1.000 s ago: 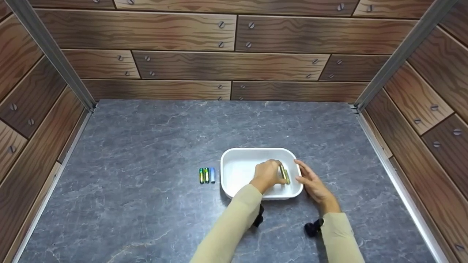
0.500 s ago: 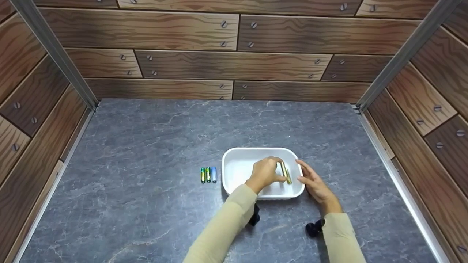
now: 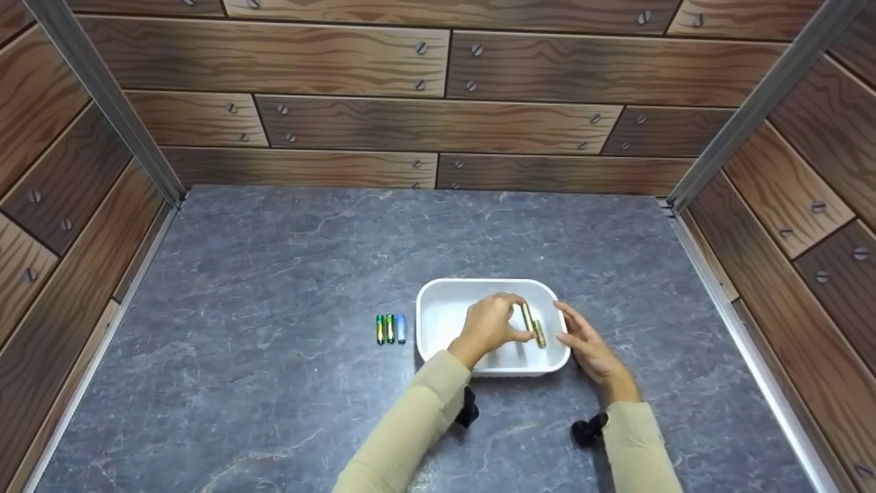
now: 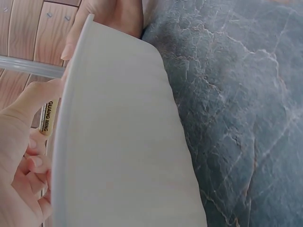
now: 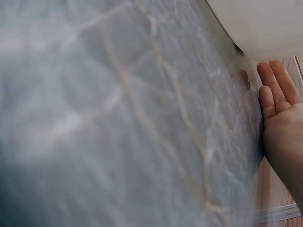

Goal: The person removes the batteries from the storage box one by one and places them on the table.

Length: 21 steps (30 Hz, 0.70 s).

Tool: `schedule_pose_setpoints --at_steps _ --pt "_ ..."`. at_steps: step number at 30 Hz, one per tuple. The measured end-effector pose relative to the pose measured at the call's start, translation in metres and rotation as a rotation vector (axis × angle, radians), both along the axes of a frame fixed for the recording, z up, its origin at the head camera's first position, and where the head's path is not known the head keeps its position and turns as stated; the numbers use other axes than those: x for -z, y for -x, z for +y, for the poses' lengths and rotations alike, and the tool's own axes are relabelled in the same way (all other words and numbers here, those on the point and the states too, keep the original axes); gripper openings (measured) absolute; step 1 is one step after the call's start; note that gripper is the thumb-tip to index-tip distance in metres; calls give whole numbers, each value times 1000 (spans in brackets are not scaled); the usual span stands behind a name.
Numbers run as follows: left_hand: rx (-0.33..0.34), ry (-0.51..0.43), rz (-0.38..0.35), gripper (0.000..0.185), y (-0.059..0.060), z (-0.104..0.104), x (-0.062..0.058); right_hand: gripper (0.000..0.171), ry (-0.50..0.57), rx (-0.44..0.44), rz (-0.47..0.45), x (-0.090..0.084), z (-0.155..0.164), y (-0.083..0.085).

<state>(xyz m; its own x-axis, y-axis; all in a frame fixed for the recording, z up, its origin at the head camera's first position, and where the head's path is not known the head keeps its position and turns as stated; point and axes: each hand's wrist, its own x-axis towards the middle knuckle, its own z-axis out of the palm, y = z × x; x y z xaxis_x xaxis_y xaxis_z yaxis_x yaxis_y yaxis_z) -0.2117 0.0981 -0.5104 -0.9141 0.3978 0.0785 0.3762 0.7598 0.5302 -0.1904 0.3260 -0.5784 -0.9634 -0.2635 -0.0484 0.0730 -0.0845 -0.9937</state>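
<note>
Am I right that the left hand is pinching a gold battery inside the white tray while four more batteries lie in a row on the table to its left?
Nearly: the head view shows three batteries in that row, not four. The left hand does pinch a gold battery inside the white tray.

Five batteries (image 3: 389, 329), one white tray (image 3: 438, 311), two hands (image 3: 487, 322).

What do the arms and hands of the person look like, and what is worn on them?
Both hands are bare: the left hand and the right hand wear no gloves or rings. Each arm is covered to the wrist by a long beige sleeve. A small black camera mount sits under the right wrist, and another under the left.
</note>
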Motion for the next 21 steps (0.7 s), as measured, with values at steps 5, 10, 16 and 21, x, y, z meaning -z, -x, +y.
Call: schedule_pose_setpoints --at_steps 5,10,16,21 --pt "-2 -27 14 53 -2 -7 -3 58 18 -4 20 2 0 0" --pt "-3 -70 29 54 -5 -15 -6 58 7 16 2 1 -1 0" --pt "4 -82 57 53 -9 -25 -6 58 -7 -20 9 0 1 0" --pt "8 -80 103 52 -12 -31 -7 58 4 -39 22 1 1 -1"
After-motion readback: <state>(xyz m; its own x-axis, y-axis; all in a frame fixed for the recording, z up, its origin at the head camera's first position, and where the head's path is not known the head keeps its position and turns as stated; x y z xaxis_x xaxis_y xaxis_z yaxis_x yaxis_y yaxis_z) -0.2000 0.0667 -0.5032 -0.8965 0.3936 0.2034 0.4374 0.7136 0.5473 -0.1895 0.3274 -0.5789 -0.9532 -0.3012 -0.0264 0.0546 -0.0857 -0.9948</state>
